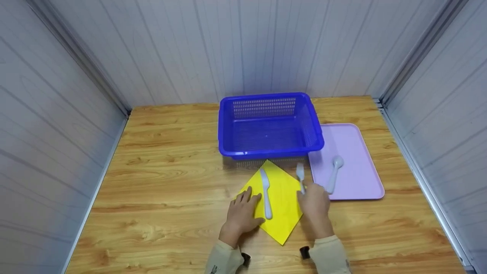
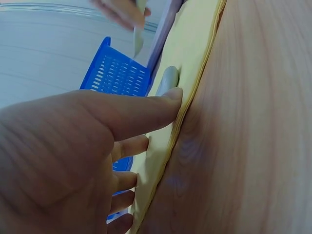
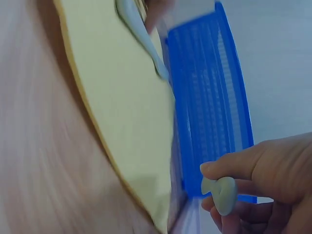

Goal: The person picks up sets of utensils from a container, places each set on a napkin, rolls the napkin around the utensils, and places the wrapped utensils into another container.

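A yellow folded cloth or paper napkin (image 1: 285,205) lies turned like a diamond on the wooden table. On it rests a pale grey knife (image 1: 267,198), blade toward the basket. My left hand (image 1: 241,214) rests on the napkin's left part with fingers spread; in the left wrist view its thumb touches the napkin's edge by the knife handle (image 2: 169,78). My right hand (image 1: 315,201) pinches a pale fork (image 1: 300,173) over the napkin's right corner, tines pointing away. The fork's handle end (image 3: 225,196) shows between thumb and fingers in the right wrist view.
Behind the napkin stands a blue plastic basket (image 1: 266,154) with perforated walls. A pink tray (image 1: 357,167) lies to the right, its far left corner beside the basket, with a pale spoon (image 1: 335,169) on it. Panel walls enclose the table at the back and sides.
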Available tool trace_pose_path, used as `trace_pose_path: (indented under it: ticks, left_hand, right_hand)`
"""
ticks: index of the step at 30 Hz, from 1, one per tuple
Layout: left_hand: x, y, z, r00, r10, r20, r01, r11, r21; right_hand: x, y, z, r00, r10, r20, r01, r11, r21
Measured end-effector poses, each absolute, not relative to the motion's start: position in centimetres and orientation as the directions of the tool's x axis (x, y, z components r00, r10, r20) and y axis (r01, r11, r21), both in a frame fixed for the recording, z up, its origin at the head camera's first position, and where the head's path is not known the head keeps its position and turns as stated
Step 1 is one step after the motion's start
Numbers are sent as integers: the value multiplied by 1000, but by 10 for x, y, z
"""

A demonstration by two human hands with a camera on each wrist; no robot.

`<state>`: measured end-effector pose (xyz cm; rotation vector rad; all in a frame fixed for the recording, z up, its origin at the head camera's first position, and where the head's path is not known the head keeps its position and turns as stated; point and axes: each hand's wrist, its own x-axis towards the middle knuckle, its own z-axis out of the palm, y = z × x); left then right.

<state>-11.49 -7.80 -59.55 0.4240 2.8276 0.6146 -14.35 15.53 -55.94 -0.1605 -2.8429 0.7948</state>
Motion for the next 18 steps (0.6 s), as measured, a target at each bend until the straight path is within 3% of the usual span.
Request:
trace_pose_path:
  ticks: [7, 11, 18]
  left_hand:
    - [-116, -78, -595, -935, 316, -159, 228, 882, 411]
    - [-116, -78, -593, -936, 317, -154, 234, 886, 402]
    - [-115, -78, -593, -934, 316, -169, 226, 886, 405]
  right_hand:
    - [-144, 108, -572, -983, 9, 185, -87, 860, -504]
    - [-146, 91, -572, -991, -30, 133, -93, 866, -492]
    - [-150, 82, -582, -986, -61, 155, -121, 901, -418]
